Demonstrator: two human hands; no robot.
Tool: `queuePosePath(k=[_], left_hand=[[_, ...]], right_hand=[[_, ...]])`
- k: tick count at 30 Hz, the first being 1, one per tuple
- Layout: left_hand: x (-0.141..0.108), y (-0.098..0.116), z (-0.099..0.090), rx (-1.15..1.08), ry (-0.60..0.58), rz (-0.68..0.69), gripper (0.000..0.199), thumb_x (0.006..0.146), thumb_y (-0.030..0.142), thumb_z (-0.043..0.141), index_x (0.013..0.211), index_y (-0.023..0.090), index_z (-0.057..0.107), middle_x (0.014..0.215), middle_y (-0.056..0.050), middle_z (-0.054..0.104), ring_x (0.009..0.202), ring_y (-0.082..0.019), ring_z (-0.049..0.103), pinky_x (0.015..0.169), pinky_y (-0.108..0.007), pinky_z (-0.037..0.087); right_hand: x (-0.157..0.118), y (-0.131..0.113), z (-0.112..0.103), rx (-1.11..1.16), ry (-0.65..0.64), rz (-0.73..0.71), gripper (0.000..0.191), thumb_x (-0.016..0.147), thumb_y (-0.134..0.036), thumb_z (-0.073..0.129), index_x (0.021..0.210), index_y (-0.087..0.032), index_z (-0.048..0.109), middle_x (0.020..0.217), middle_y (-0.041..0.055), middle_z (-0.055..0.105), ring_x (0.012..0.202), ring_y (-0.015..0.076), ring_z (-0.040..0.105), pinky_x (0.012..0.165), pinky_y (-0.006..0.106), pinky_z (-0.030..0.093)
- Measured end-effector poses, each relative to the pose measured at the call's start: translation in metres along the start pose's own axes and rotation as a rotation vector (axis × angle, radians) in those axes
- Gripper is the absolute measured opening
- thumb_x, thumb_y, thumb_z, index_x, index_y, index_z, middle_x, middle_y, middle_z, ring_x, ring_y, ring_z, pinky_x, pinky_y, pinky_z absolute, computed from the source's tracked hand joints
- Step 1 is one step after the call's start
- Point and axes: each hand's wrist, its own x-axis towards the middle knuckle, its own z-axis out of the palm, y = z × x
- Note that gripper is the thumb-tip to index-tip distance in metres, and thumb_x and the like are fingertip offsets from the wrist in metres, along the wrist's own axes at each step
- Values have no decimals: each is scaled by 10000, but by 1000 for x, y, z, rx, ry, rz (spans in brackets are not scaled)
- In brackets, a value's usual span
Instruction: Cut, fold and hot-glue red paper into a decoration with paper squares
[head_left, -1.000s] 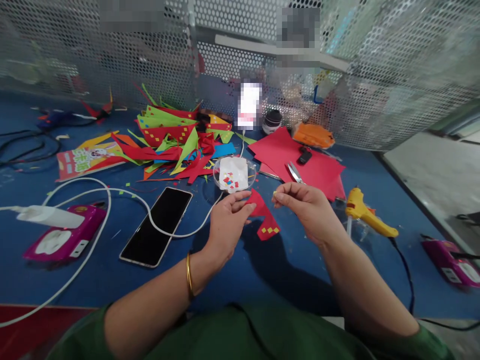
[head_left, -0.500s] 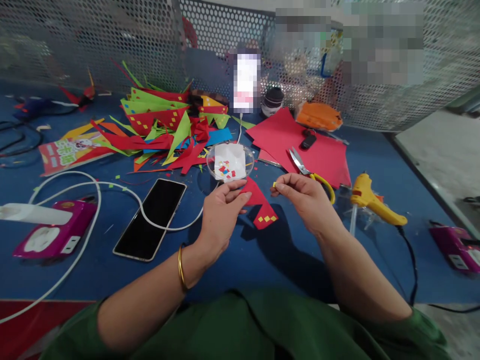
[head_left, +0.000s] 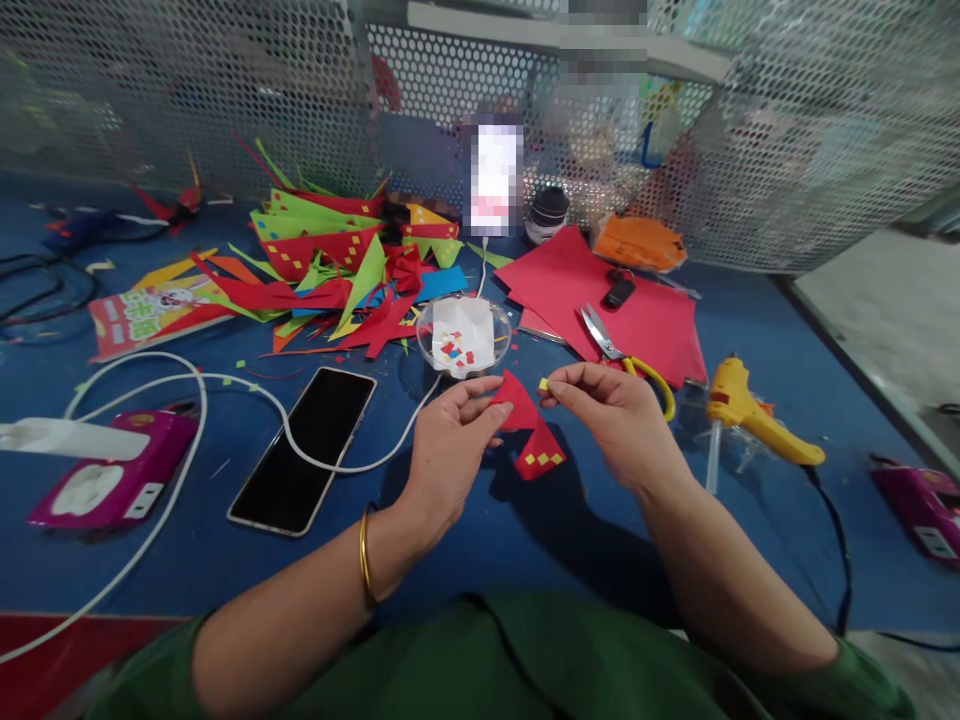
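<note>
A folded red paper piece (head_left: 534, 425) with three yellow diamonds on its lower end is pinched in my left hand (head_left: 450, 440). Just right of it, my right hand (head_left: 611, 415) holds a small yellow paper square (head_left: 544, 384) between thumb and forefinger. The two hands are apart, with the square close to the red paper's right edge. Beyond my left hand stands a clear round dish (head_left: 503, 352) with a white sheet (head_left: 480, 325) and small coloured paper bits on it.
Scissors (head_left: 607, 335) lie on red sheets (head_left: 555, 270). A yellow glue gun (head_left: 757, 412) is at right, a black phone (head_left: 307, 450) under a white cable at left. Paper scraps (head_left: 352, 300) and a lit phone (head_left: 495, 180) are behind.
The right hand with the yellow square has come slightly nearer the red paper, which is turned a little. The whole view has shifted slightly.
</note>
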Motion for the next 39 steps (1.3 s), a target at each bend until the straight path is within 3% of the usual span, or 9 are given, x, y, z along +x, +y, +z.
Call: queuePosePath(k=[9, 14, 19, 21, 23, 27, 30, 34, 39], left_hand=[[2, -1, 1, 21, 5, -17, 334, 771, 213, 753, 1102, 175, 735, 843, -37, 799, 702, -150, 734, 579, -222, 532], [10, -8, -2, 183, -49, 10, 273, 800, 182, 719, 1071, 163, 741, 841, -51, 788, 736, -161, 716, 646, -258, 538], [8, -9, -6, 536, 40, 416, 257, 810, 152, 711, 1054, 219, 755, 1163, -75, 754, 1048, -229, 689, 876, -352, 541], [5, -6, -7, 579, 80, 569, 225, 835, 161, 699, 1037, 239, 760, 1174, -63, 743, 1122, -234, 662, 916, -349, 525], [1, -3, -6, 561, 97, 624, 136, 867, 196, 684, 959, 241, 772, 1069, -51, 763, 1051, -220, 678, 891, -328, 526], [-1, 2, -3, 388, 42, 406, 97, 837, 284, 744, 886, 215, 792, 873, -33, 789, 772, -178, 699, 720, -279, 540], [1, 1, -1, 226, 11, 251, 114, 780, 292, 793, 843, 196, 798, 801, -29, 788, 724, -165, 701, 672, -257, 546], [3, -1, 1, 92, 13, 186, 113, 751, 274, 806, 814, 182, 787, 750, -18, 768, 700, -143, 693, 624, -223, 537], [3, -2, 2, 11, 10, 131, 154, 710, 257, 826, 801, 164, 745, 736, -3, 734, 688, -120, 671, 597, -195, 519]], right_hand=[[-1, 0, 3, 49, 15, 17, 138, 736, -354, 754, 746, -219, 725, 726, 8, 733, 717, 173, 695, 768, 363, 569], [-1, 2, 2, 86, 34, 29, 134, 737, -343, 765, 754, -215, 727, 732, 3, 726, 729, 169, 694, 774, 350, 559], [-3, 3, 7, 116, 19, 30, 127, 740, -333, 770, 755, -214, 729, 737, -4, 717, 741, 159, 678, 767, 323, 532], [-5, 4, 9, 94, 26, 20, 140, 744, -348, 765, 759, -214, 729, 747, 0, 718, 742, 160, 659, 747, 319, 519], [-6, 4, 11, 52, 34, -1, 152, 757, -361, 756, 774, -212, 730, 771, 6, 725, 751, 162, 643, 747, 318, 508], [-11, 4, 17, -3, 23, -65, 139, 803, -354, 714, 807, -215, 719, 823, 11, 735, 801, 176, 651, 787, 324, 504], [-15, 3, 24, -66, 53, -138, 102, 825, -318, 676, 791, -224, 697, 814, 13, 721, 796, 179, 646, 778, 323, 501], [-19, 3, 31, -152, 114, -218, 102, 851, -260, 631, 756, -233, 658, 808, 12, 688, 787, 173, 627, 758, 314, 488], [-20, 8, 35, -180, 121, -200, 107, 867, -273, 620, 765, -246, 637, 818, 10, 676, 780, 180, 625, 717, 314, 488]])
